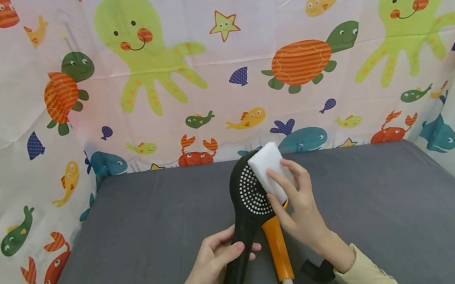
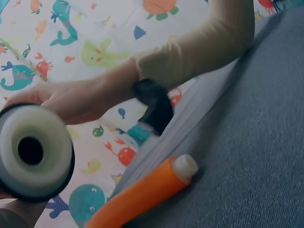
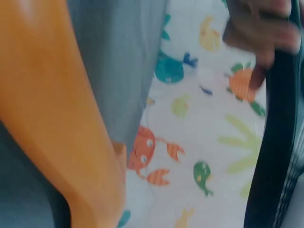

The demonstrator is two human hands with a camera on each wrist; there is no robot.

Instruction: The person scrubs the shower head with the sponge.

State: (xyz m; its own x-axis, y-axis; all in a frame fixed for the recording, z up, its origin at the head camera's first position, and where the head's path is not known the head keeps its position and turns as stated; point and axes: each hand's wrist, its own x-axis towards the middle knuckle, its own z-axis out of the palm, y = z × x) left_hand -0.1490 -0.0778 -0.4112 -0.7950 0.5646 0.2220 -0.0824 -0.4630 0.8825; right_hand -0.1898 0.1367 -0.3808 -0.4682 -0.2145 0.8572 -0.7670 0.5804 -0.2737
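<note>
Orange shower head (image 1: 278,250): lying on the bench, handle toward the viewer, white threaded end. Bench (image 1: 135,239): grey fabric cover. Backdrop curtain (image 1: 213,63): white, printed with green octopuses, striped turtles, fish, crabs, whales, starfish; encloses three sides.

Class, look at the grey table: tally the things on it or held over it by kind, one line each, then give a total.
Shower heads: 2, a black shower head and an orange shower head
White sponge blocks: 1, the white sponge
Total: 3
</note>
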